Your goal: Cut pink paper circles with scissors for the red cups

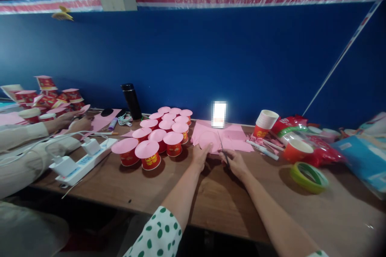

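Note:
My left hand (201,157) is closed on the near edge of a round pink paper disc (208,139), thumb on top. In my right hand (237,164) is a pair of scissors (227,160), its blades pointing away from me beside the disc's right edge. I cannot tell whether the blades touch the paper. Beneath and behind the disc lie pink paper sheets (237,131). To the left of my hands stand several upside-down red paper cups (151,162), each topped with a pink disc (146,149).
A bright, blurred screen (219,114) stands behind the sheets. To the right are stacked cups (266,120), a pen (262,149), a red bag (327,150) and a tape roll (309,177). Leftward are a power strip (87,162), a black flask (132,102) and a co-worker's hands (79,124).

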`<state>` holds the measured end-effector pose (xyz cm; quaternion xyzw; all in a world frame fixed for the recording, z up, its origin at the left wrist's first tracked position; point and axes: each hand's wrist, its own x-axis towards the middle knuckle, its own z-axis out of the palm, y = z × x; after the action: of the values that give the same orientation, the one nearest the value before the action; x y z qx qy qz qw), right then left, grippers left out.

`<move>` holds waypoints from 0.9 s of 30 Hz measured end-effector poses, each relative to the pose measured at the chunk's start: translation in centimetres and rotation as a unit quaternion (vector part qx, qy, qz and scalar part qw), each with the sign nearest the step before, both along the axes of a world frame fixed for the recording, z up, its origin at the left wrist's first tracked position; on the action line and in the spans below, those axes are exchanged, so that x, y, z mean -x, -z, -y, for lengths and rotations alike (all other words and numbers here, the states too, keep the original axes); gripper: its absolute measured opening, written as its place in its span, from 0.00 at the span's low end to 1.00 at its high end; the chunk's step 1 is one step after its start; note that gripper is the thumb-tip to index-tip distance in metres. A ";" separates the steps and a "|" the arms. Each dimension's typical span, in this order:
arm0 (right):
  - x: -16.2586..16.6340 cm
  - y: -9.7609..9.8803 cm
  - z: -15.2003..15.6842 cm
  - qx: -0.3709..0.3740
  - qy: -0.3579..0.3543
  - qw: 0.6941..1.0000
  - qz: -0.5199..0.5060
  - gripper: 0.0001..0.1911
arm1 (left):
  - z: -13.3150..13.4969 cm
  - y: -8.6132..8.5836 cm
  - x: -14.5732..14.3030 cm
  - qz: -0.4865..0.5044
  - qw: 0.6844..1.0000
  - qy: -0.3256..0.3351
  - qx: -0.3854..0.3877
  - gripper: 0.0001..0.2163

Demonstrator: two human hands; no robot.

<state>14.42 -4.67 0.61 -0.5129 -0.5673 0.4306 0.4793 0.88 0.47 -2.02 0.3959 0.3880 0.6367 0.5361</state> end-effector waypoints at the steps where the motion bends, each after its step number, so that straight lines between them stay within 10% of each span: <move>1: 0.0 0.1 0.0 -0.001 0.000 1.000 -0.001 0.23 | 0.0 -0.1 0.0 -0.001 1.000 -0.002 0.004 0.20; 27: 0.0 0.6 -0.5 -0.019 0.004 0.999 -0.029 0.23 | 1.2 -1.4 0.1 0.012 1.000 0.026 0.012 0.21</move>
<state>14.37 -4.21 -0.03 -0.4929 -0.5595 0.4325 0.5069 0.73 -0.68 -0.62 0.3921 0.3786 0.6226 0.5615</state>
